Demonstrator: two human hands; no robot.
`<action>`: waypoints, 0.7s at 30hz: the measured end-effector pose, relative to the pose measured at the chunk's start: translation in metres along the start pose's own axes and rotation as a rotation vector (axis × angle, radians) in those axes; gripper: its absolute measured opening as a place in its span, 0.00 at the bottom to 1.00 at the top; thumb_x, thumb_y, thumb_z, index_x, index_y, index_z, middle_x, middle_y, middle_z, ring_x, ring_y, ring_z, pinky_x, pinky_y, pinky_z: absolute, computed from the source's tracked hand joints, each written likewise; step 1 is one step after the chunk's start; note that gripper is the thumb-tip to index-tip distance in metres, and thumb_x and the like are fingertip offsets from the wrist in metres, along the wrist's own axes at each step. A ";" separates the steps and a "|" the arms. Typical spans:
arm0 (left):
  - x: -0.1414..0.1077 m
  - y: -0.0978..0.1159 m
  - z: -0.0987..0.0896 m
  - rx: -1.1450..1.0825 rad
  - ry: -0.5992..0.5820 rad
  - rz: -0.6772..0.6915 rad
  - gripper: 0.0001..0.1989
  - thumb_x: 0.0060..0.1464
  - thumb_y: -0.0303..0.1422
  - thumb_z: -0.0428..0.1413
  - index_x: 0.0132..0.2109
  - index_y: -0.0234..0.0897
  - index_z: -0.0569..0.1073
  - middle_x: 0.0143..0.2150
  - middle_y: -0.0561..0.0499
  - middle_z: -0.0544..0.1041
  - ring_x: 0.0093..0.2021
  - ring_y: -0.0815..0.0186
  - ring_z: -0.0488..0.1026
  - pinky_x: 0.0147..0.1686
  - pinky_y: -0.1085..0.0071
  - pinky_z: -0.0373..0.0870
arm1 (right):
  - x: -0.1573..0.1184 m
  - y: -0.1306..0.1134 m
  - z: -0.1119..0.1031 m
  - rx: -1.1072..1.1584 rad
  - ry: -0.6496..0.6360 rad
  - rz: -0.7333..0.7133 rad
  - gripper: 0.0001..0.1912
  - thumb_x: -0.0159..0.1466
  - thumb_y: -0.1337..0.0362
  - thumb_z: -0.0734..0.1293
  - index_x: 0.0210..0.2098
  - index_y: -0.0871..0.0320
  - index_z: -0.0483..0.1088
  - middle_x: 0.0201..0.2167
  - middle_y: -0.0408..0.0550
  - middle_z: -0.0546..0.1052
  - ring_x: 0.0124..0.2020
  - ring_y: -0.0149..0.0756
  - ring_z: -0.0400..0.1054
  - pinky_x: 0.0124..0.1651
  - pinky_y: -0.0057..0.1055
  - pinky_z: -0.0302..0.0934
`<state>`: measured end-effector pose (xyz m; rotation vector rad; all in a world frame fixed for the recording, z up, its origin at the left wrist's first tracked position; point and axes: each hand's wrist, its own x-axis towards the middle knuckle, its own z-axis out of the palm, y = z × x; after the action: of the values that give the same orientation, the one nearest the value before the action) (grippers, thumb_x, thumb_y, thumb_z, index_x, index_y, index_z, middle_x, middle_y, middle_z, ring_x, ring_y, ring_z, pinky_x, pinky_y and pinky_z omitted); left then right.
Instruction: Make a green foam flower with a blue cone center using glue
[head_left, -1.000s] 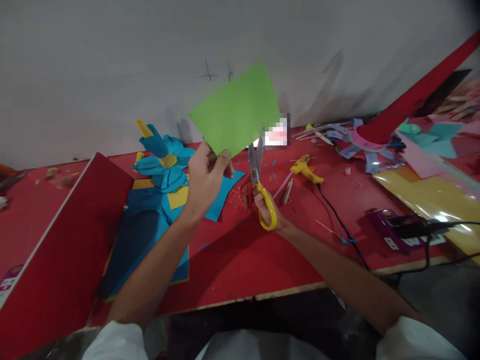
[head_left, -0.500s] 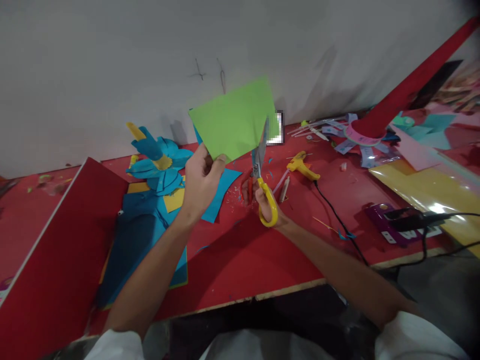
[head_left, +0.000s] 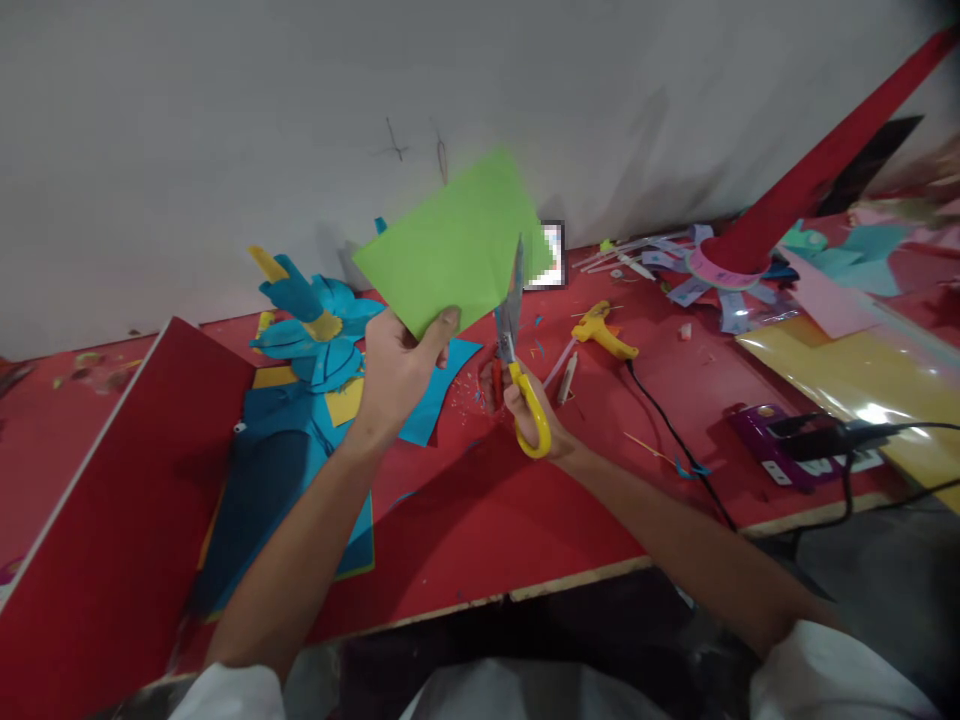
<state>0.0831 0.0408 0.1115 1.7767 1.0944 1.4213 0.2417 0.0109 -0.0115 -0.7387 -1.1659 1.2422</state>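
My left hand (head_left: 401, 370) pinches the lower edge of a green sheet of paper (head_left: 450, 240), holding it tilted above the table. In my right hand (head_left: 536, 410) is a pair of scissors (head_left: 531, 405) with yellow handles, its blades pointing up. The blades stand at the sheet's lower right edge; whether they cut into it I cannot tell. Under my left hand lies a blue paper piece (head_left: 435, 400). A blue paper flower (head_left: 322, 325) with a yellow band sits left of my left hand.
A yellow glue gun (head_left: 604, 332) with a black cord lies right of my right hand. At the right are a purple power strip (head_left: 765, 440), golden sheets (head_left: 832, 375) and a red cone (head_left: 780, 215). A red board (head_left: 127, 520) leans at the left of the red table (head_left: 510, 530).
The green sheet has turned and shifted left, its left corner now lower. The scissors have tilted slightly to the left.
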 end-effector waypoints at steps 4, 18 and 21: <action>0.000 0.000 0.000 0.021 0.007 0.005 0.23 0.62 0.36 0.60 0.19 0.37 0.68 0.16 0.54 0.69 0.18 0.73 0.66 0.22 0.73 0.63 | 0.000 0.000 0.000 -0.016 0.012 -0.002 0.33 0.57 0.28 0.70 0.41 0.51 0.67 0.31 0.42 0.66 0.27 0.33 0.60 0.32 0.34 0.60; -0.001 -0.008 0.001 0.008 -0.031 -0.012 0.23 0.63 0.38 0.60 0.20 0.37 0.69 0.17 0.54 0.69 0.18 0.72 0.66 0.22 0.72 0.63 | 0.003 -0.003 0.001 -0.068 -0.013 -0.032 0.34 0.59 0.26 0.66 0.37 0.52 0.65 0.29 0.42 0.66 0.25 0.33 0.56 0.29 0.34 0.56; -0.001 -0.007 0.002 0.010 -0.029 -0.015 0.23 0.63 0.39 0.60 0.20 0.37 0.69 0.17 0.54 0.69 0.18 0.72 0.66 0.23 0.72 0.64 | 0.003 -0.003 0.001 -0.086 -0.003 -0.032 0.35 0.59 0.25 0.65 0.37 0.52 0.65 0.28 0.42 0.65 0.26 0.33 0.57 0.30 0.35 0.57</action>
<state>0.0832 0.0435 0.1045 1.7872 1.0989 1.3791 0.2418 0.0127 -0.0078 -0.7792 -1.2356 1.1725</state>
